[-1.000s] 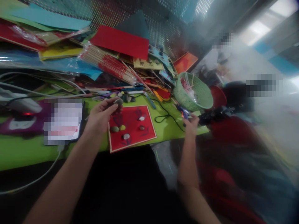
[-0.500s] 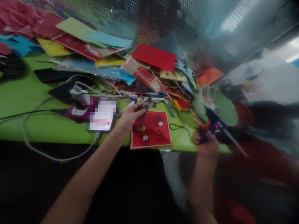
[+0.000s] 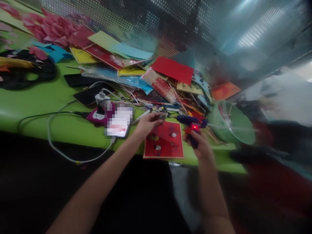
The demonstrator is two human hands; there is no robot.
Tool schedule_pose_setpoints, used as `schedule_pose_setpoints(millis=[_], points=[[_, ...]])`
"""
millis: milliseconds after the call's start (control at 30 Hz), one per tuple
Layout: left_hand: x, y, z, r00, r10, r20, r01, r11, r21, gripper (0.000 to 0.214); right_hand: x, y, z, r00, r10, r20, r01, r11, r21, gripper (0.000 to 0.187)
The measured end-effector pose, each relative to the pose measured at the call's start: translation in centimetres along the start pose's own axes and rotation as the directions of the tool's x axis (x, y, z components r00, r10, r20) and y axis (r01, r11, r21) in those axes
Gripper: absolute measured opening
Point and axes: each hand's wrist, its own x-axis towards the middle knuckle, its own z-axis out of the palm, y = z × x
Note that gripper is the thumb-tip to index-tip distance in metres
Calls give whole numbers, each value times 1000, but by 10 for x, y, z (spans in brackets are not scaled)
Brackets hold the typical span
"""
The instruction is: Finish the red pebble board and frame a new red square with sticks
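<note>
My left hand [image 3: 147,124] pinches a small grey stone [image 3: 162,116] just above the upper left corner of a red card [image 3: 164,145]. Several small stones sit on that card, which lies at the near edge of the green table [image 3: 36,110]. My right hand [image 3: 200,144] grips a blue glue gun [image 3: 191,124] by its handle. A red light glows on the gun. Its nozzle points left toward the stone in my left hand.
A green plastic basket [image 3: 230,125] with sticks in it lies tilted at the right. Behind the card are a bundle of red-tipped sticks [image 3: 159,85], coloured paper sheets [image 3: 172,69] and pens. A phone [image 3: 118,122], white cables [image 3: 60,151] and a charger lie left of it.
My right hand picked up the glue gun near the basket and brought it left over the card. My left hand kept holding the stone. The view swung left.
</note>
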Motion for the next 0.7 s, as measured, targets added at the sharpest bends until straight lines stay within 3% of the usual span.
schedule_pose_setpoints(millis=[267,700], points=[[0,0,-3,997,33,67,-31,999,-27,47,4,1,13,998,-48,28,51,990,-132,30],[-1,1,0,998,44,49,-42,998,-41,48,2,-7,19,998,-44,39,56,920,-388,39]])
